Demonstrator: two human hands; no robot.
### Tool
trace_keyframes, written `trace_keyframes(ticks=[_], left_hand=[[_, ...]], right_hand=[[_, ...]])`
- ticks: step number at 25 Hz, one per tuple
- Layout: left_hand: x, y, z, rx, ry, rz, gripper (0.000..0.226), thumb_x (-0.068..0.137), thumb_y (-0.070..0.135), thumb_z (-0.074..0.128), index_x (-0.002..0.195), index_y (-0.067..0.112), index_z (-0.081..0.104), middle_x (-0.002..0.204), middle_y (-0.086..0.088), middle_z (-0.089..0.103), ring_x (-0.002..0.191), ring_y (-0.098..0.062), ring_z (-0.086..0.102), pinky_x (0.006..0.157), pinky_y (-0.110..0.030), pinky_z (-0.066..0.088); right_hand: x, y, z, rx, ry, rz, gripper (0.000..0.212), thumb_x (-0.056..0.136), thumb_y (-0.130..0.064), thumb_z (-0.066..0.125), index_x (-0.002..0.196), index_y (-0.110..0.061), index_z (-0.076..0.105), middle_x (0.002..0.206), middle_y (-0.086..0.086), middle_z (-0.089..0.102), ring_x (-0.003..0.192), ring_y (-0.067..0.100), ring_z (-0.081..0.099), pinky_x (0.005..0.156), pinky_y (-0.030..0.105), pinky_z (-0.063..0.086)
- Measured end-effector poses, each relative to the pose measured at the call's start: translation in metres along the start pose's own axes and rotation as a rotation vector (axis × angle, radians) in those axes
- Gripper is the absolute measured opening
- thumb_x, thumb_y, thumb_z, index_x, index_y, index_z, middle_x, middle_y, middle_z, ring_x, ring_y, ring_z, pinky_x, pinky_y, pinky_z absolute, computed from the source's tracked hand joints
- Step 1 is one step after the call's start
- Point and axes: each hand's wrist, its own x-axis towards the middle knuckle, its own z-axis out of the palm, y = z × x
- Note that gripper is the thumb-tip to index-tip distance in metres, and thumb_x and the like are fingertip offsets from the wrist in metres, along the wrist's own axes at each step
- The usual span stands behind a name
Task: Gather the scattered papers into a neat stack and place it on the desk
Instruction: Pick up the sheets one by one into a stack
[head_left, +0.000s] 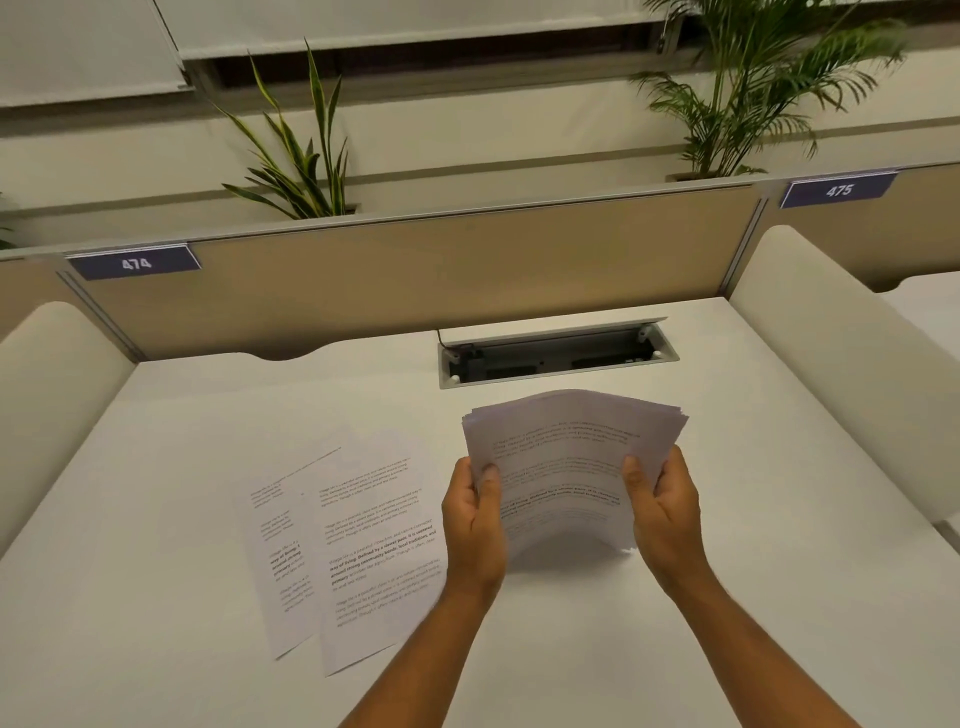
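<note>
A bundle of printed white papers (566, 457) is held up above the white desk (182, 467), its sheets slightly fanned at the top edge and bowed. My left hand (475, 514) grips the bundle's left side and my right hand (662, 506) grips its right side, thumbs on the front. Two more printed sheets (363, 545) lie flat and overlapping on the desk, just left of my left hand.
An open cable tray (556, 353) is set into the desk behind the bundle. Padded side dividers stand at the left (47, 389) and right (831, 374). A beige back panel (467, 270) carries labels 474 and 475, with plants behind it.
</note>
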Motion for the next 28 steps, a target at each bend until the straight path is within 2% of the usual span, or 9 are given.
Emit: trace_keyframes(ticks=[3, 6, 9, 13, 16, 19, 23, 25, 28], left_hand=[[-0.001, 0.003, 0.002, -0.008, -0.006, 0.043, 0.023, 0.105, 0.039, 0.048, 0.120, 0.042, 0.065, 0.109, 0.008, 0.076, 0.106, -0.023, 0.074, 0.075, -0.035, 0.067], [-0.002, 0.009, 0.000, 0.000, 0.011, 0.099, 0.026, 0.103, 0.037, 0.051, 0.127, 0.040, 0.060, 0.115, 0.010, 0.074, 0.112, -0.022, 0.072, 0.080, -0.035, 0.068], [-0.002, 0.026, 0.004, -0.008, 0.050, 0.181, 0.029, 0.101, 0.046, 0.053, 0.129, 0.041, 0.055, 0.119, 0.012, 0.072, 0.115, -0.020, 0.071, 0.077, -0.030, 0.067], [0.004, 0.048, 0.024, -0.013, 0.145, 0.231, 0.038, 0.094, 0.062, 0.053, 0.121, 0.035, 0.057, 0.107, 0.010, 0.072, 0.107, -0.015, 0.072, 0.070, -0.023, 0.063], [0.014, 0.053, 0.035, -0.007, 0.230, 0.191, 0.022, 0.096, 0.057, 0.053, 0.105, 0.037, 0.060, 0.092, 0.014, 0.071, 0.094, -0.005, 0.071, 0.063, -0.018, 0.059], [0.019, 0.053, 0.037, 0.018, 0.230, 0.148, 0.019, 0.093, 0.051, 0.054, 0.097, 0.034, 0.062, 0.085, 0.017, 0.070, 0.086, -0.013, 0.072, 0.057, -0.014, 0.055], [0.017, 0.042, 0.026, -0.013, 0.133, 0.182, 0.033, 0.093, 0.060, 0.056, 0.119, 0.041, 0.058, 0.103, 0.013, 0.072, 0.101, -0.015, 0.072, 0.065, -0.018, 0.060], [0.011, 0.026, 0.020, 0.052, 0.073, 0.166, 0.036, 0.096, 0.056, 0.057, 0.129, 0.041, 0.054, 0.115, 0.011, 0.071, 0.109, -0.015, 0.071, 0.072, -0.024, 0.065], [0.000, 0.006, 0.018, 0.078, 0.039, 0.037, 0.024, 0.100, 0.048, 0.050, 0.123, 0.047, 0.057, 0.110, 0.016, 0.073, 0.108, -0.021, 0.073, 0.075, -0.027, 0.067]], right_hand=[[0.002, -0.007, 0.001, 0.006, 0.027, -0.046, 0.024, 0.100, -0.043, 0.051, 0.113, -0.062, 0.054, 0.106, -0.025, 0.069, 0.102, 0.006, 0.070, 0.064, 0.017, 0.060], [0.001, -0.011, -0.004, 0.029, 0.033, -0.074, 0.023, 0.098, -0.043, 0.056, 0.119, -0.051, 0.055, 0.107, -0.022, 0.070, 0.103, 0.007, 0.070, 0.069, 0.018, 0.061], [0.001, -0.017, -0.007, 0.045, 0.042, -0.102, 0.024, 0.094, -0.052, 0.057, 0.118, -0.047, 0.056, 0.105, -0.021, 0.071, 0.101, 0.009, 0.071, 0.069, 0.019, 0.060], [0.006, -0.030, -0.004, 0.032, 0.058, -0.140, 0.025, 0.093, -0.064, 0.056, 0.113, -0.050, 0.055, 0.103, -0.018, 0.069, 0.099, 0.010, 0.071, 0.066, 0.023, 0.062], [0.008, -0.033, -0.004, 0.015, 0.086, -0.134, 0.040, 0.088, -0.078, 0.052, 0.113, -0.048, 0.055, 0.102, -0.017, 0.069, 0.099, 0.009, 0.070, 0.064, 0.021, 0.061], [0.008, -0.028, -0.008, 0.033, 0.085, -0.140, 0.041, 0.089, -0.075, 0.056, 0.114, -0.044, 0.056, 0.103, -0.015, 0.069, 0.098, 0.009, 0.071, 0.063, 0.021, 0.060], [0.008, -0.011, -0.012, 0.020, 0.033, -0.058, 0.031, 0.089, -0.055, 0.071, 0.118, -0.054, 0.058, 0.107, -0.021, 0.071, 0.101, 0.007, 0.071, 0.064, 0.017, 0.060], [0.006, -0.001, -0.011, 0.004, 0.022, -0.003, 0.031, 0.091, -0.050, 0.070, 0.118, -0.057, 0.058, 0.107, -0.026, 0.072, 0.099, 0.013, 0.072, 0.062, 0.015, 0.059], [0.004, 0.004, -0.008, 0.009, 0.033, 0.031, 0.027, 0.089, -0.054, 0.065, 0.115, -0.058, 0.062, 0.106, -0.025, 0.074, 0.097, 0.016, 0.072, 0.061, 0.015, 0.059]])
